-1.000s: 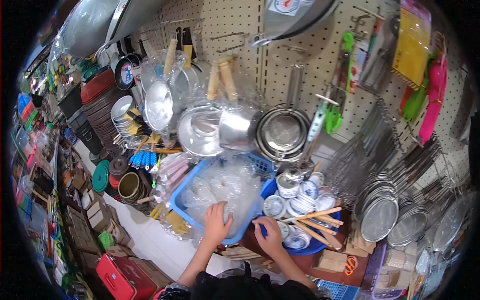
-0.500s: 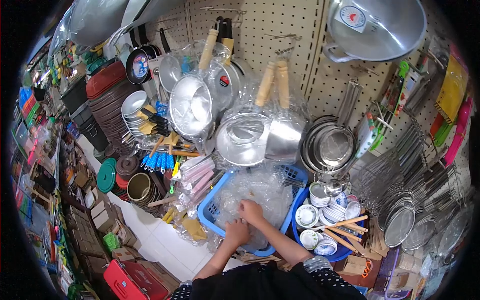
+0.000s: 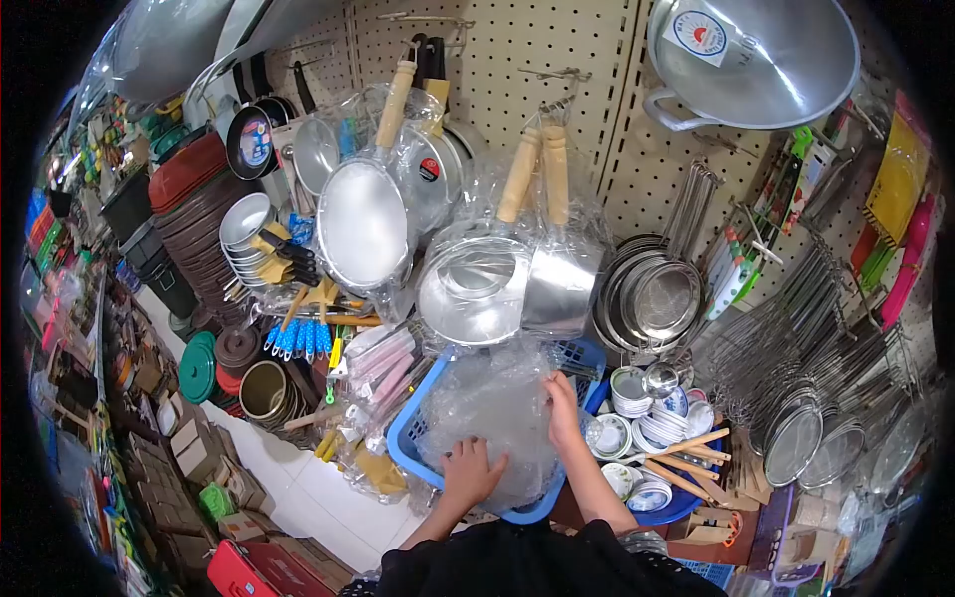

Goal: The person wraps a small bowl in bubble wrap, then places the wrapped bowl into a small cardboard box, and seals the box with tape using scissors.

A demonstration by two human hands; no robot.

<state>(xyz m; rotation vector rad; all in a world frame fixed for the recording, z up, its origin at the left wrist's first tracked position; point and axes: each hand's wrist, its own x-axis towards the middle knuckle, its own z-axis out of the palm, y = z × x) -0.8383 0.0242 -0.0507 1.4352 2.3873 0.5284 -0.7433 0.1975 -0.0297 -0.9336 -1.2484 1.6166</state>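
A blue plastic basket (image 3: 401, 444) stands in front of me, filled with clear, crinkled plastic wrapping (image 3: 487, 398). My left hand (image 3: 472, 474) lies on the plastic near the basket's front, its fingers spread and nothing in its grip. On the right side, my right hand (image 3: 561, 403) pinches the edge of the plastic between thumb and fingers. What lies under the plastic cannot be made out. Wrapped metal pans with wooden handles (image 3: 476, 289) hang just behind the basket.
A blue tub (image 3: 686, 505) of small bowls (image 3: 610, 436) and wooden-handled tools (image 3: 686, 478) is at the right. Strainers (image 3: 662, 298) hang behind it. Bundled packets (image 3: 378, 363) lie left of the basket. A red case (image 3: 264, 574) is at the lower left.
My hands have moved apart: the right one went rightward to the plastic's edge, and the left one opened flat. The plastic looks more spread out. The view has shifted slightly.
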